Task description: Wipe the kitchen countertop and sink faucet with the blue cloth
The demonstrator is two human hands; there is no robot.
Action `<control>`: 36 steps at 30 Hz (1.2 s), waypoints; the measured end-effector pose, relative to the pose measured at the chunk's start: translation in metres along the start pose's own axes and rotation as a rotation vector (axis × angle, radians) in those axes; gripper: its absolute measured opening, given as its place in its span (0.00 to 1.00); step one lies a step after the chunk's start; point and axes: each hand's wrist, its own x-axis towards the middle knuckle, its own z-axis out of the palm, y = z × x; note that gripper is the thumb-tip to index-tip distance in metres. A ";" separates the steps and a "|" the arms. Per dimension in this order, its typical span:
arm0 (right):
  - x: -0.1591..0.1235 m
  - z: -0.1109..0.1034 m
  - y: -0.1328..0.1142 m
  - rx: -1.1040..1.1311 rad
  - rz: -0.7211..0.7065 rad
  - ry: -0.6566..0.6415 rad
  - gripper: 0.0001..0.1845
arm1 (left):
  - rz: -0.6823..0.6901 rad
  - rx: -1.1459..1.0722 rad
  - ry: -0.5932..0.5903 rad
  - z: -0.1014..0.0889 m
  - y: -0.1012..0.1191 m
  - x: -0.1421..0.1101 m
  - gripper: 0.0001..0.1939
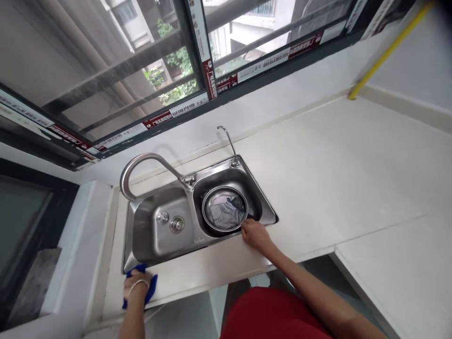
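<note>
A blue cloth [152, 288] is bunched under my left hand [135, 284] on the counter by the sink's front left corner. That hand presses and grips the cloth, and its wrist wears a pale bracelet. My right hand [254, 234] is closed at the near right rim of a round metal colander [208, 221], fingertips partly hidden. The colander stands in the right basin of the steel sink [195, 207]. Inside it lie a grey cloth [226, 214] and a dark patterned cloth [237, 203], against a perforated inner surface.
A large curved faucet [150, 157] arches over the left basin, which has a drain [176, 224]. A thin tap [230, 141] rises at the sink's back right. The white counter [335, 174] runs right towards a yellow pipe [384, 54]. Windows line the back wall.
</note>
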 end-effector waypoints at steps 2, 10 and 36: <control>-0.001 -0.001 0.000 0.030 -0.040 0.001 0.11 | 0.020 0.004 -0.014 0.004 0.028 -0.032 0.20; -0.017 -0.012 0.017 0.430 -0.218 0.145 0.16 | 0.494 0.085 0.060 0.035 0.130 -0.175 0.23; -0.195 -0.134 0.231 0.415 0.594 1.088 0.19 | 1.497 -1.006 -0.689 -0.069 0.465 -0.354 0.35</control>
